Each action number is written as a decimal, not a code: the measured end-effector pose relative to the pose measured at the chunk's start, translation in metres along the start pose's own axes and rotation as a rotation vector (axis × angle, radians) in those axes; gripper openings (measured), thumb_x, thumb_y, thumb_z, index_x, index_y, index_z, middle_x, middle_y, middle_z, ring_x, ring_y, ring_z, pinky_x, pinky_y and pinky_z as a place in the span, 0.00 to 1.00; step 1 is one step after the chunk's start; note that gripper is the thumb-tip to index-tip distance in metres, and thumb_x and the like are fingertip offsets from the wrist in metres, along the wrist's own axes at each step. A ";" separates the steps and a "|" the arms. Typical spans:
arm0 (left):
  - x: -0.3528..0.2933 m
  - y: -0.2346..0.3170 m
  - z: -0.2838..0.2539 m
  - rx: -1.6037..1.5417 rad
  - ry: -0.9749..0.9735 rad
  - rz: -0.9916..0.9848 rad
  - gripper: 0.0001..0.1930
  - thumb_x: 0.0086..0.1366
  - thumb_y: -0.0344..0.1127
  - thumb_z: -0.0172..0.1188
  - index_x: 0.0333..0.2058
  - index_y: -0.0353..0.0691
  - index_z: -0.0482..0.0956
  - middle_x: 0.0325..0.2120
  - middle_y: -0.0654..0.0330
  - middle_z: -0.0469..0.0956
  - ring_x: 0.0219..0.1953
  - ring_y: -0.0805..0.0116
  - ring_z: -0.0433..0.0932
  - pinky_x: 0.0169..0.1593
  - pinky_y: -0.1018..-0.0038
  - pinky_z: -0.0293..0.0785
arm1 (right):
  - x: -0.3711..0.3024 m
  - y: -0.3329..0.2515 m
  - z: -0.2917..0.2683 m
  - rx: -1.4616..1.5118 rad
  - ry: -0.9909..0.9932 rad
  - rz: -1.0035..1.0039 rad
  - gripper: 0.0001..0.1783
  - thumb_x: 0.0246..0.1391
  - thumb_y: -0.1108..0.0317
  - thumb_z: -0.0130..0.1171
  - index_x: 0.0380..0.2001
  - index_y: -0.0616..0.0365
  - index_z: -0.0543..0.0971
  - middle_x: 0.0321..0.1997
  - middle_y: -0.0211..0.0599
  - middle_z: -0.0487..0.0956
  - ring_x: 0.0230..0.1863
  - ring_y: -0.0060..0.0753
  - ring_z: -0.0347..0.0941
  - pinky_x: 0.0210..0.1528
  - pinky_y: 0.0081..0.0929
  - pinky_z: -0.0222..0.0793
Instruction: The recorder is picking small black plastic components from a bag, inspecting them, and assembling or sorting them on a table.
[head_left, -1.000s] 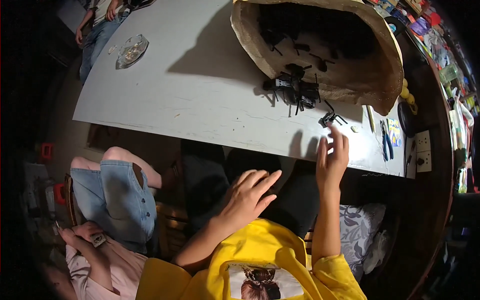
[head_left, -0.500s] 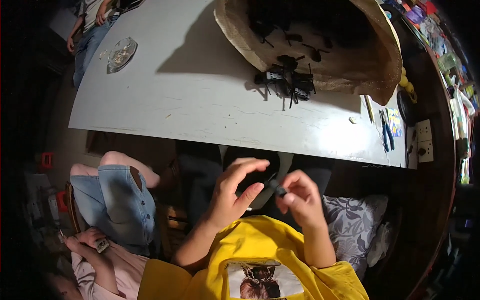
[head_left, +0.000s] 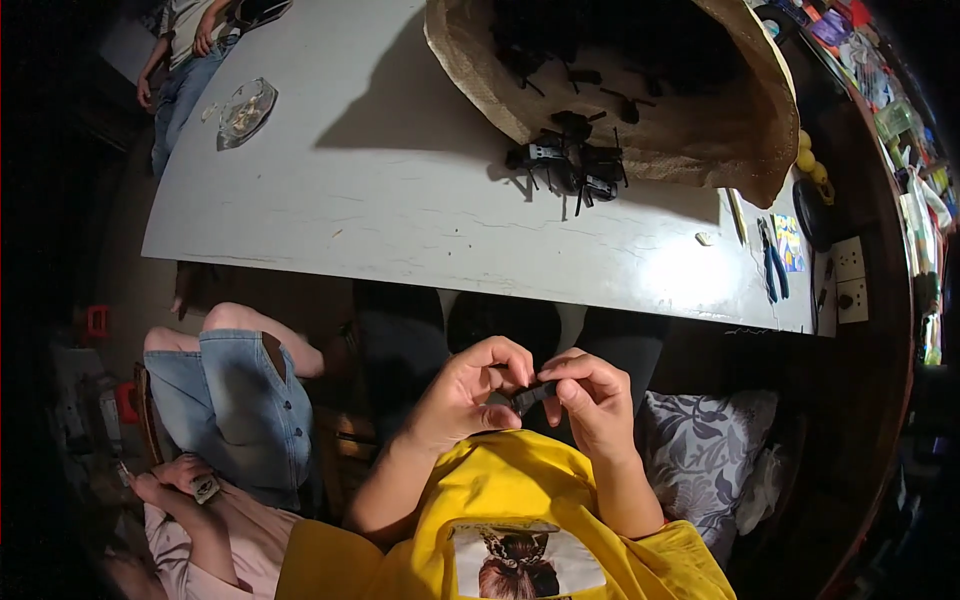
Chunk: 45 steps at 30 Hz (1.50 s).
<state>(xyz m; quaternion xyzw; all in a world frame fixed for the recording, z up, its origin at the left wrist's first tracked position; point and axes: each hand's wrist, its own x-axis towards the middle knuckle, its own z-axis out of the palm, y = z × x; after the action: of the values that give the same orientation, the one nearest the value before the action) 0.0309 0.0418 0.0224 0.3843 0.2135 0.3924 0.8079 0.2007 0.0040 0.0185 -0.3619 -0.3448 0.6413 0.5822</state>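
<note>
Over my lap, in front of the table edge, a small black plastic part [head_left: 534, 397] sits between my two hands. The fingertips of my left hand [head_left: 468, 397] close on its left end. My right hand [head_left: 597, 405] pinches its other end between thumb and fingers. The part's exact kind cannot be made out. Beyond them on the table lies a pile of similar black plastic pieces with thin stems [head_left: 575, 168], at the mouth of a large tan woven sack [head_left: 690, 165]. More black pieces are inside the sack, partly lost in its dark interior.
On the white table [head_left: 350, 210] are a glass ashtray [head_left: 246, 113] at left and blue-handled pliers [head_left: 774, 262] at right. A seated person in denim shorts [head_left: 245, 400] is close on my left; another stands at the far left. A patterned cushion [head_left: 708, 450] lies at my right.
My left hand, open and apart before, has come in and closed on the black part held by my right hand. The two hands are now together.
</note>
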 end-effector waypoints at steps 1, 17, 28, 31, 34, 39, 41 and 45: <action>0.000 0.001 0.000 -0.061 0.001 -0.032 0.15 0.48 0.31 0.69 0.32 0.39 0.71 0.34 0.64 0.67 0.38 0.77 0.69 0.42 0.81 0.66 | 0.000 -0.002 0.000 0.001 0.000 0.000 0.10 0.52 0.69 0.57 0.32 0.68 0.76 0.35 0.42 0.73 0.21 0.23 0.68 0.22 0.15 0.65; -0.002 0.004 0.005 0.467 0.088 0.101 0.12 0.49 0.24 0.65 0.31 0.34 0.72 0.31 0.60 0.71 0.36 0.72 0.71 0.43 0.78 0.68 | -0.003 -0.004 0.009 -0.458 0.002 -0.217 0.07 0.52 0.75 0.54 0.32 0.69 0.77 0.34 0.40 0.73 0.25 0.19 0.71 0.26 0.13 0.69; 0.001 -0.015 0.011 0.556 0.277 0.257 0.07 0.53 0.28 0.61 0.29 0.35 0.71 0.29 0.60 0.71 0.35 0.71 0.71 0.41 0.77 0.67 | -0.008 0.007 0.020 -0.715 0.155 -0.391 0.06 0.47 0.79 0.56 0.30 0.69 0.73 0.30 0.45 0.73 0.26 0.30 0.71 0.27 0.17 0.66; 0.001 -0.018 0.015 0.374 0.250 0.261 0.06 0.56 0.29 0.58 0.28 0.36 0.69 0.29 0.59 0.69 0.35 0.71 0.69 0.42 0.78 0.64 | -0.013 0.012 0.030 -0.836 0.210 -0.481 0.04 0.47 0.80 0.54 0.29 0.69 0.71 0.30 0.46 0.72 0.25 0.28 0.69 0.24 0.17 0.65; -0.002 -0.017 0.016 0.376 0.225 0.227 0.06 0.56 0.28 0.57 0.27 0.36 0.67 0.29 0.59 0.67 0.35 0.71 0.67 0.42 0.79 0.63 | -0.012 0.011 0.032 -0.883 0.227 -0.533 0.07 0.44 0.81 0.57 0.29 0.68 0.72 0.29 0.47 0.73 0.25 0.34 0.70 0.26 0.19 0.66; -0.002 -0.010 0.009 0.501 0.179 0.221 0.09 0.54 0.28 0.59 0.33 0.35 0.70 0.32 0.59 0.68 0.35 0.72 0.68 0.42 0.79 0.65 | -0.008 0.006 0.021 -0.308 0.144 -0.116 0.04 0.54 0.76 0.50 0.32 0.67 0.71 0.35 0.38 0.71 0.27 0.19 0.69 0.27 0.15 0.66; -0.003 -0.001 0.003 0.401 -0.002 0.141 0.18 0.51 0.28 0.63 0.42 0.35 0.72 0.37 0.60 0.68 0.35 0.73 0.70 0.40 0.79 0.68 | -0.005 0.000 0.010 -0.001 0.123 0.025 0.09 0.57 0.69 0.49 0.33 0.66 0.71 0.28 0.35 0.72 0.22 0.20 0.68 0.23 0.14 0.64; 0.002 0.013 0.007 0.726 -0.053 0.202 0.22 0.46 0.29 0.68 0.43 0.37 0.75 0.40 0.58 0.67 0.34 0.72 0.72 0.38 0.78 0.71 | 0.000 -0.004 0.002 0.285 0.064 0.267 0.13 0.58 0.63 0.49 0.33 0.64 0.72 0.21 0.33 0.72 0.18 0.20 0.67 0.20 0.13 0.62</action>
<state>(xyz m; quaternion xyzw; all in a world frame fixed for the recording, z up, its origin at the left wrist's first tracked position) 0.0301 0.0451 0.0362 0.6749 0.2786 0.3589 0.5815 0.2014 0.0042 0.0230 -0.3386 -0.1810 0.7433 0.5478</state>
